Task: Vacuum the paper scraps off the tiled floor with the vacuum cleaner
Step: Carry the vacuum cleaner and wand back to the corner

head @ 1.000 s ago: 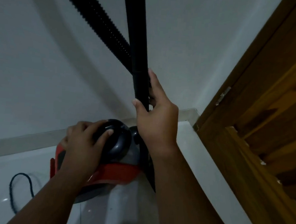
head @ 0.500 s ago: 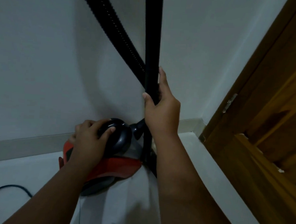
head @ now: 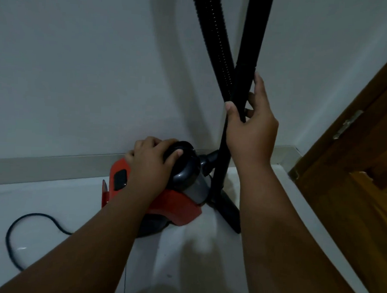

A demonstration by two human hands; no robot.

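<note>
Left grip: my left grip (head: 151, 164) clasps the dark rounded top of the vacuum cleaner (head: 176, 204), fingers curled over it.
Right grip: my right grip (head: 251, 131) grasps the upright black tube (head: 248, 59).
Vacuum cleaner: on the tiled floor (head: 50, 203), against the wall.
Hose (head: 214, 35): ribbed, rising beside the tube.
Cord (head: 27, 216): looped on the floor, left.

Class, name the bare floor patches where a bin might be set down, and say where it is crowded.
Free: floor between skirting and cord, left of the vacuum cleaner; floor between the two forearms, in front of it. Crowded: the corner by the door, where wand, hose and nozzle meet.
</note>
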